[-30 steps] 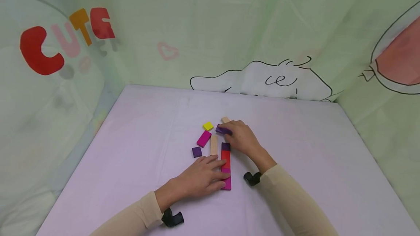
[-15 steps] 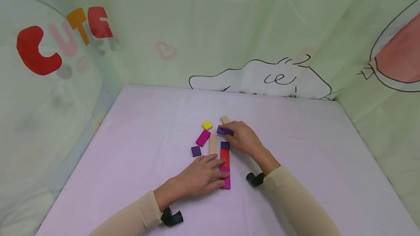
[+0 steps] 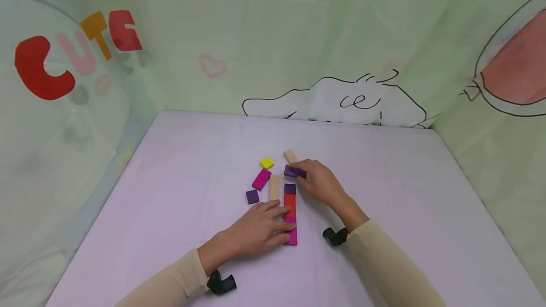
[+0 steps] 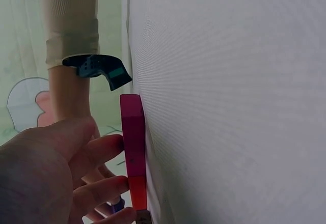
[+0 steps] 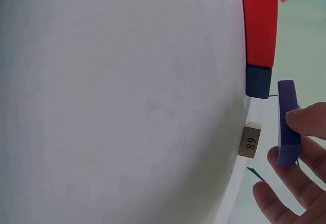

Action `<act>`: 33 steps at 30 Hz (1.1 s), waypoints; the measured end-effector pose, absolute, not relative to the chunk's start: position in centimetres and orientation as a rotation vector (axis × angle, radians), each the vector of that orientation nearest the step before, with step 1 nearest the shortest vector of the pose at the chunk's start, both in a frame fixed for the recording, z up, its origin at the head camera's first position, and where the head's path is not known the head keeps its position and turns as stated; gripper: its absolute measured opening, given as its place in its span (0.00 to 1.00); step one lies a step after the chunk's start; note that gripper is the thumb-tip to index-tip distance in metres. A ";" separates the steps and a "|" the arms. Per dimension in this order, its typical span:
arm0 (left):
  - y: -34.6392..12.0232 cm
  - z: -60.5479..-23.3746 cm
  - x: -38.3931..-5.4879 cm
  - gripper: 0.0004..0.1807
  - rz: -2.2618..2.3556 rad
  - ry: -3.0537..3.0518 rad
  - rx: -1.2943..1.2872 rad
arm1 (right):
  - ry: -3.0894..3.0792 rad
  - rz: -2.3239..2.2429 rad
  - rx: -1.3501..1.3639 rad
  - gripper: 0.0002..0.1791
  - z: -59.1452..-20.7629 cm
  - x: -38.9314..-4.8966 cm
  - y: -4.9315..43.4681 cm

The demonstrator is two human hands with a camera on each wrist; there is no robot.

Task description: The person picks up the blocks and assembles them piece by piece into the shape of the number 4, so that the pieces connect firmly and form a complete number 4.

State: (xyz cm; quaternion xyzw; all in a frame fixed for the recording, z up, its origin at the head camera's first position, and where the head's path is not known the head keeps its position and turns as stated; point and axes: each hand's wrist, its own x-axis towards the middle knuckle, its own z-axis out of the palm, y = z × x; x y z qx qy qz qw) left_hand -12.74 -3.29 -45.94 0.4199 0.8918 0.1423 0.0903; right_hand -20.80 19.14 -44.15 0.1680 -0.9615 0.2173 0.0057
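My right hand (image 3: 321,185) pinches a long purple block (image 3: 294,171) between thumb and fingers, just past the far end of a row of blocks. In the right wrist view this purple block (image 5: 288,122) hangs off the table surface. The row runs from a magenta block (image 3: 291,238) at the near end through a red block (image 3: 290,203) to a small purple block (image 3: 290,188). From the left, my left hand (image 3: 260,231) lies with fingers spread, their tips at the side and top of the magenta and red blocks.
Left of the row lie a plain wooden block (image 3: 274,186), another magenta block (image 3: 261,180), a small purple cube (image 3: 252,197) and a yellow block (image 3: 267,163). Beyond the right hand is a second wooden block (image 3: 290,156). A printed curtain (image 3: 273,37) borders the white-covered table (image 3: 204,165).
The right hand has shifted slightly right with the long purple block, showing more of the wooden block behind. The left hand stays on the row. The head view has drifted a little.
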 end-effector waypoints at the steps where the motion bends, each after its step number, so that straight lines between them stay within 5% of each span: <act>1: -3.3 -45.9 -12.7 0.21 0.430 2.648 1.245 | -3.000 0.685 0.536 0.24 -44.2 -20.7 19.2; 33: -3.5 -45.9 -12.7 0.21 0.468 2.640 1.233 | -2.986 0.839 0.577 0.26 -44.2 -19.3 20.9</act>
